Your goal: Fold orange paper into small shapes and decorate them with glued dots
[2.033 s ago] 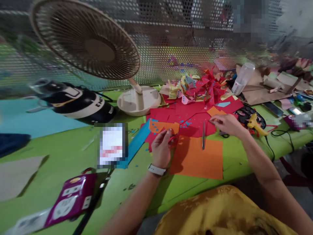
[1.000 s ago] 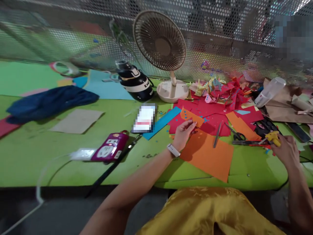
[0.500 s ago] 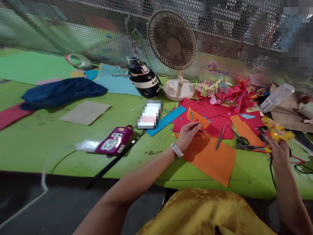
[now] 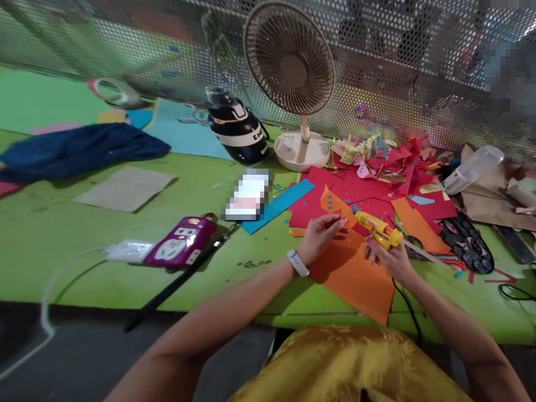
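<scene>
Pinched in my left hand [image 4: 320, 239] is a small orange paper piece [image 4: 333, 199] with blue dots on it. My right hand [image 4: 389, 257] grips a yellow hot glue gun [image 4: 379, 229], a pale glue stick jutting from its rear. The gun's nozzle points left and is close to the orange piece; whether they touch I cannot tell. Below both hands lies a larger orange paper sheet [image 4: 355, 279]. Red paper sheets [image 4: 305, 204] spread out behind the hands. Scissors [image 4: 414, 241] lie partly hidden behind the glue gun.
Folded dotted paper pieces [image 4: 393, 153] are heaped at the back right, near a clear bottle [image 4: 473, 169]. A fan [image 4: 304, 151], a dark flask [image 4: 238, 131] and a phone [image 4: 247, 195] stand or lie mid-table. A purple power strip [image 4: 180, 245] and blue cloth [image 4: 84, 151] are leftward.
My right hand has brought the glue gun leftward from the right side, up to the orange piece. My left hand keeps its pinch. The view has shifted slightly right.
</scene>
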A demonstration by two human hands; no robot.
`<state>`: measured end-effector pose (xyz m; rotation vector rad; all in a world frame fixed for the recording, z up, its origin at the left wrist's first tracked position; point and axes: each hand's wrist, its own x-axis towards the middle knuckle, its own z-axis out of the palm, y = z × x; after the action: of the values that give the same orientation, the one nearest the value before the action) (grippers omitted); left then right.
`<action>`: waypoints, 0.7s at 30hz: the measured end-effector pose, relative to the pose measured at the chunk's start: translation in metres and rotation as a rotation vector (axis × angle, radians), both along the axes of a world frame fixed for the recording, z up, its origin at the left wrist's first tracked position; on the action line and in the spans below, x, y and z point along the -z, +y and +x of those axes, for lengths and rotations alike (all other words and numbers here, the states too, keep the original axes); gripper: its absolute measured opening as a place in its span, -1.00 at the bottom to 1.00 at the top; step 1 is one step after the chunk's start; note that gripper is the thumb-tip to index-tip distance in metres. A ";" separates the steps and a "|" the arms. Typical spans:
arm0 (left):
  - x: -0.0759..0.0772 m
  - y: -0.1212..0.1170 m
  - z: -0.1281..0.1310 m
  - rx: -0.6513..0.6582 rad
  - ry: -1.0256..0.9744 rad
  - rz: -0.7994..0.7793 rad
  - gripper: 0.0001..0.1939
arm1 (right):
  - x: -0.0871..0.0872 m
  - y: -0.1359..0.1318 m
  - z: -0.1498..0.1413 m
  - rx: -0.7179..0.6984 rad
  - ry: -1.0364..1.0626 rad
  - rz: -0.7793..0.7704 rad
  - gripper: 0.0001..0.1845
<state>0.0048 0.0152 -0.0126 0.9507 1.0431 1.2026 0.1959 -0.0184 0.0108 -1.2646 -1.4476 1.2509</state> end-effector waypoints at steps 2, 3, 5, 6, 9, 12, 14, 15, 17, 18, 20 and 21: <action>0.000 -0.001 0.001 -0.005 -0.003 -0.005 -0.51 | 0.003 -0.001 0.001 0.002 -0.014 0.007 -0.48; 0.001 -0.001 0.001 -0.008 -0.006 -0.006 -0.51 | 0.004 -0.002 0.002 0.003 -0.016 0.011 -0.49; 0.001 -0.002 0.001 -0.006 -0.015 -0.004 -0.52 | 0.004 -0.001 0.002 0.005 -0.010 0.014 -0.50; 0.002 -0.003 0.001 -0.002 -0.017 -0.001 -0.53 | 0.005 -0.001 0.002 0.005 -0.004 0.013 -0.50; 0.002 -0.003 0.001 0.006 -0.014 0.003 -0.53 | 0.006 0.000 0.003 -0.001 -0.003 0.011 -0.51; 0.001 -0.004 0.000 0.008 -0.013 0.007 -0.53 | 0.008 0.000 0.004 -0.014 -0.023 0.003 -0.53; 0.001 -0.004 0.001 0.010 -0.018 0.004 -0.52 | 0.009 -0.001 0.004 -0.013 -0.031 -0.001 -0.52; 0.000 -0.004 0.001 0.010 -0.023 0.001 -0.51 | 0.010 -0.001 0.004 -0.012 -0.041 0.001 -0.52; 0.000 -0.004 0.002 0.007 -0.041 -0.006 -0.50 | 0.011 -0.001 0.005 -0.010 -0.065 0.010 -0.53; 0.000 -0.004 0.002 0.007 -0.049 -0.008 -0.50 | 0.012 -0.001 0.005 -0.009 -0.078 0.012 -0.54; 0.000 -0.004 0.002 0.011 -0.055 -0.009 -0.49 | 0.013 -0.001 0.006 -0.012 -0.095 0.017 -0.56; 0.000 -0.004 0.002 0.013 -0.052 -0.006 -0.49 | 0.015 -0.001 0.007 -0.016 -0.099 0.018 -0.58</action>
<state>0.0073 0.0111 -0.0124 0.9152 0.9978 1.2066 0.2034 -0.0195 -0.0038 -1.3211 -1.5386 1.1976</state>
